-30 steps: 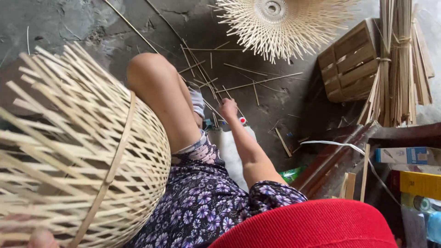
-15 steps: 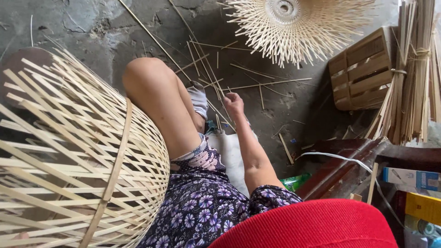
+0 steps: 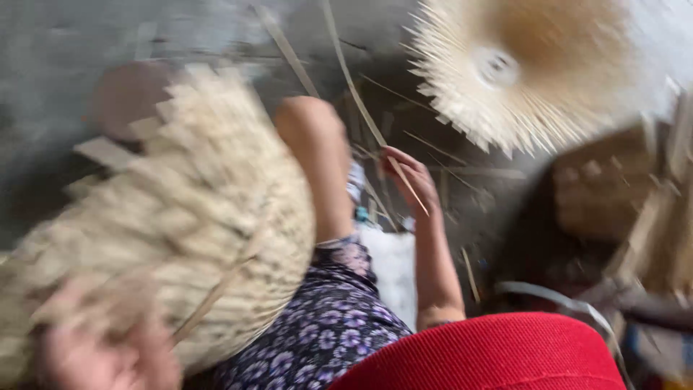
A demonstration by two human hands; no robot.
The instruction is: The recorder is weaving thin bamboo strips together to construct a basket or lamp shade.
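The woven bamboo basket (image 3: 180, 238) fills the left of the view, resting against the knee, steadied by the left hand (image 3: 108, 354); its grip is too blurred to tell. The right hand (image 3: 408, 180) pinches one bamboo strip (image 3: 361, 108) picked off the floor (image 3: 58, 58). Judged step: fetching a strip. Inserting it calls for aligning its tip with the weave.

Right hand (image 3: 410, 180) around bamboo strip (image 3: 361, 108)

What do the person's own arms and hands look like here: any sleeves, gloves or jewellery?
The right hand is bare, with no glove, and the forearm behind it is uncovered as far as it shows; no sleeve, watch or bracelet is visible. The left hand at the lower edge is badly blurred: it looks bare, but rings or other details cannot be told.
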